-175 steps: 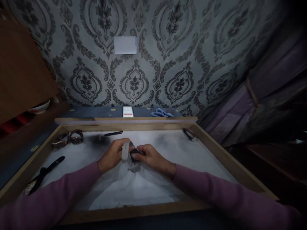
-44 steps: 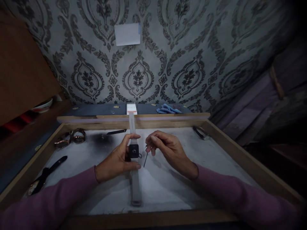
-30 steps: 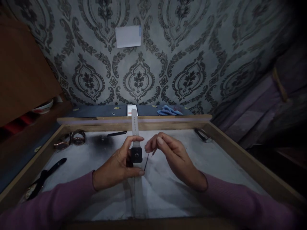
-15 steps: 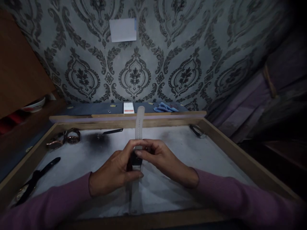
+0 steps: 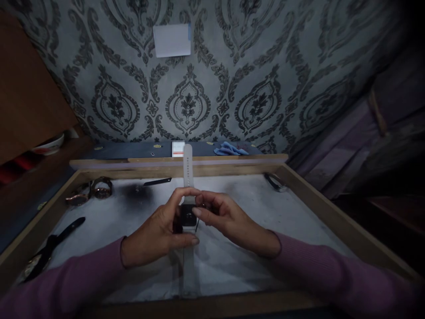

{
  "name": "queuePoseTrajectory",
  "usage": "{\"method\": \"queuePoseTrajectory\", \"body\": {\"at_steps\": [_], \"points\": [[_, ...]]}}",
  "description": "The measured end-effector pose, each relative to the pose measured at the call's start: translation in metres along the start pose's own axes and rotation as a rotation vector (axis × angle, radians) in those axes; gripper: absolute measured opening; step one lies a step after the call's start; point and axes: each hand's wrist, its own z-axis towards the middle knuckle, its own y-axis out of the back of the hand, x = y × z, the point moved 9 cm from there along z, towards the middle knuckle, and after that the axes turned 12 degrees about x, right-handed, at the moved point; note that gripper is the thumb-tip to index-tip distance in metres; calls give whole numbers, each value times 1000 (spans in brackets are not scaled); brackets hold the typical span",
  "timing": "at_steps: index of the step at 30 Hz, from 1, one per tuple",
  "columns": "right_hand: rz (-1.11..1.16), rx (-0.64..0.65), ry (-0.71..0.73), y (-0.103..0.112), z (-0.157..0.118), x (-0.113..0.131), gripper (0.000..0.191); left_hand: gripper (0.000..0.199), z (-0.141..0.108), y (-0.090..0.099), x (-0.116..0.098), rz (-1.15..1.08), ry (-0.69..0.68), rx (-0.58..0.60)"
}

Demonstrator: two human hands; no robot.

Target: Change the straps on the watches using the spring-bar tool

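Note:
A watch (image 5: pixel 189 215) with a dark square face and a pale strap is held upright above the middle of the tray. Its perforated strap half (image 5: pixel 188 166) points up and the other half hangs down. My left hand (image 5: pixel 159 226) grips it from the left, with the index finger across the top of the case and the thumb below it. On the other side, my right hand (image 5: pixel 229 219) pinches the upper right edge of the case between thumb and fingers. Its fingertips are partly hidden behind the watch.
The wooden-rimmed tray (image 5: pixel 206 161) holds rose-gold watches (image 5: pixel 102 188), a black-strapped watch (image 5: pixel 46 254), a dark blade (image 5: pixel 157 182) and another watch (image 5: pixel 275 182). Behind it lie a lit phone (image 5: pixel 178 149) and a blue cloth (image 5: pixel 229 149).
The watch face has turned more toward the camera, and its upper strap has shifted a little left and stands straighter. Both hands keep hold, moved slightly apart.

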Motion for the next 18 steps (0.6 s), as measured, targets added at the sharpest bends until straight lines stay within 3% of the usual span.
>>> {"method": "queuePoseTrajectory", "body": {"at_steps": [18], "points": [[-13, 11, 17, -1, 1, 3, 33, 68, 1, 0, -1, 13, -7, 4]]}}
